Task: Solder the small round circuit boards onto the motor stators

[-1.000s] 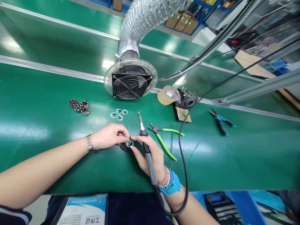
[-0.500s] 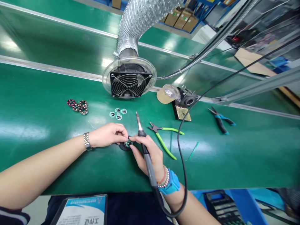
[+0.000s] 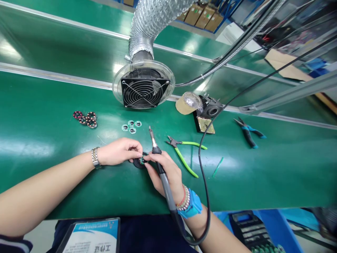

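Hands: the left hand (image 3: 119, 151) and the right hand (image 3: 163, 172) are meeting at the fingertips around the ring, and the right hand is also gripping a soldering iron (image 3: 165, 186), its tip pointing up and away from the ring.
Ring: a small green circuit ring (image 3: 141, 160) is sitting on a round black holder (image 3: 136, 163), near the front edge of the desk (image 3: 52, 182), about midway along.
Progress: four plain green rings (image 3: 131, 123) are lying toward the back edge, and four dark rings with red markings (image 3: 91, 123) are lying further left. Judging by these groups, some pieces look worked and some look waiting, but the pictures are not settling which is which.
Tools: green-handled pliers (image 3: 184, 162) are lying just right of the hands, and blue-handled pliers (image 3: 248, 136) are lying further right.
Back edge: a fume extractor fan (image 3: 143, 92) is standing there, fed by a foil duct (image 3: 144, 26).
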{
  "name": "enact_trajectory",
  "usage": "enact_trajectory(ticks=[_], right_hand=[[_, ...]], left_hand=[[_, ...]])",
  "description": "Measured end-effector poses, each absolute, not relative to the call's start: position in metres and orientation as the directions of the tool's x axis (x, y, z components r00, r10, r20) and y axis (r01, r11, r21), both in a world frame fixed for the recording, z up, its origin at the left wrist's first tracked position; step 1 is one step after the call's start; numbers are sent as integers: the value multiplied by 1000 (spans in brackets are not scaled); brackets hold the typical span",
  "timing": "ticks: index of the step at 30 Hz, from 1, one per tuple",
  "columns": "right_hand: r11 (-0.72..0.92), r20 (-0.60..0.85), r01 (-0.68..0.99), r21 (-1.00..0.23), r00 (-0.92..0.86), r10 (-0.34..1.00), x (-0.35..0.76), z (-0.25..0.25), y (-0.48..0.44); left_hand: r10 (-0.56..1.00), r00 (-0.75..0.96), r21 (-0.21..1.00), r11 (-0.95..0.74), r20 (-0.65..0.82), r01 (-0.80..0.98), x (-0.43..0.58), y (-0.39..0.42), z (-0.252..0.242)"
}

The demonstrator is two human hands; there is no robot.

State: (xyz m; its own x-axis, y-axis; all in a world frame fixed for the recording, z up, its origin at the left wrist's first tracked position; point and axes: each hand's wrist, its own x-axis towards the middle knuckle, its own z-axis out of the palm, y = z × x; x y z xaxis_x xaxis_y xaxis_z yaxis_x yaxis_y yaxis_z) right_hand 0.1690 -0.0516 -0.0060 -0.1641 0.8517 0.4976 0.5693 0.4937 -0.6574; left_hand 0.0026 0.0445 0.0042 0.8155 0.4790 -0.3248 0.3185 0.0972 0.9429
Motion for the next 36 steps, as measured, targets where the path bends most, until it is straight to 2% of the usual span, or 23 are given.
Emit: enact_trajectory(ticks=[5, 10, 23, 29, 36], right_hand=[[482, 491, 568, -667, -151, 858, 170, -6, -52], [494, 506, 568, -658, -152, 849, 170, -6, -52], [496, 499, 562, -662, -162, 851, 169, -7, -53], [488, 493, 564, -666, -158, 855, 170, -5, -54], [459, 478, 580, -673, -133, 868, 172, -3, -55]], left_hand=[[516, 813, 934, -66, -269, 351, 0, 44, 4], [516, 810, 941, -21, -279, 338, -2, 44, 2], [536, 823, 922, -195, -186, 335, 2, 44, 5], [475, 876, 910, -320, -86, 263, 0, 47, 2], [379, 925, 933, -324, -21, 154, -3, 53, -2]])
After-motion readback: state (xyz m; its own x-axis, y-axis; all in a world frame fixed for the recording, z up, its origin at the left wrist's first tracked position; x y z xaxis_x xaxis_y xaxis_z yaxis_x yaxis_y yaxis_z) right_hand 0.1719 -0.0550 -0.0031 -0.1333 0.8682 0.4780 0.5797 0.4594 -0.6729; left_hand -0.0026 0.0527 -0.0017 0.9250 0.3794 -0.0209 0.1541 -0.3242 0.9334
